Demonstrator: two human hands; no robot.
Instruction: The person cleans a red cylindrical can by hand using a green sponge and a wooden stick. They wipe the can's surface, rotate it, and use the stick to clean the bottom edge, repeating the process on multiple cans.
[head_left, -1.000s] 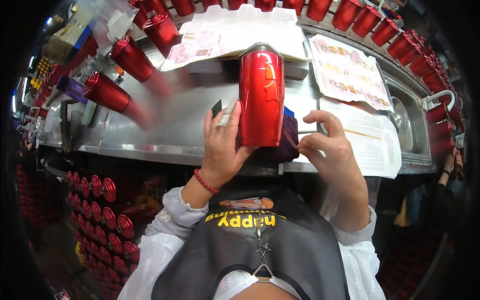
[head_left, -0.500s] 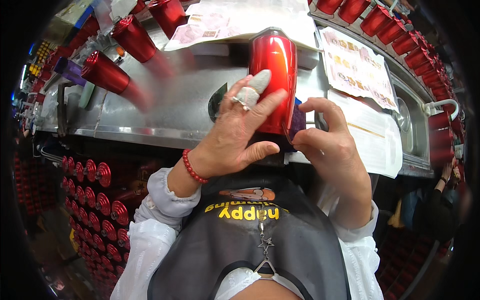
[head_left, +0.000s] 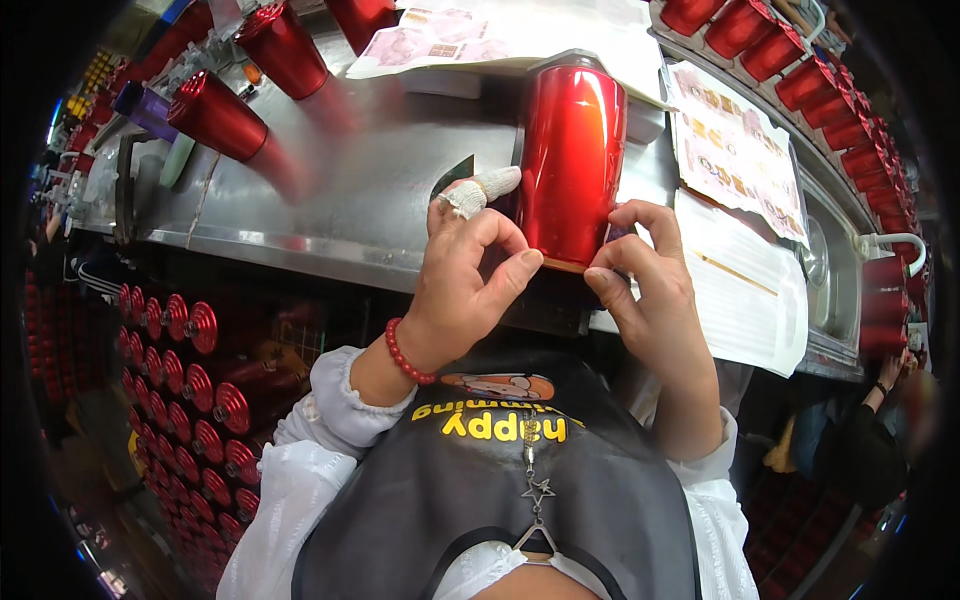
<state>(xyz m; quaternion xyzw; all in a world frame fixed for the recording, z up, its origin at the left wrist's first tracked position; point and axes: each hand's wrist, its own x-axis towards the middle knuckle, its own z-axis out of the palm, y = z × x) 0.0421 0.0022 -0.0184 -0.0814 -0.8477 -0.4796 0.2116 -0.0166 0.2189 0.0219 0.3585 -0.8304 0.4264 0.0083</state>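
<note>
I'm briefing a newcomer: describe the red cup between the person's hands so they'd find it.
Start at the metal counter, middle of its near edge. A shiny red cup is there, its grey end pointing away. Unlike the other red cups, it has the person's left hand and right hand beside it.

Loose white cloth sleeves (head_left: 325,415), gathered at their ends. A bracelet of round red beads (head_left: 399,357); an off-white fabric finger cover (head_left: 496,182) on the left grip (head_left: 468,268). A smooth black apron (head_left: 620,500) with yellow lettering (head_left: 487,425), an orange-brown cartoon print (head_left: 497,387), a silvery star pendant (head_left: 538,489) and a triangular metal ring (head_left: 526,536).
</note>
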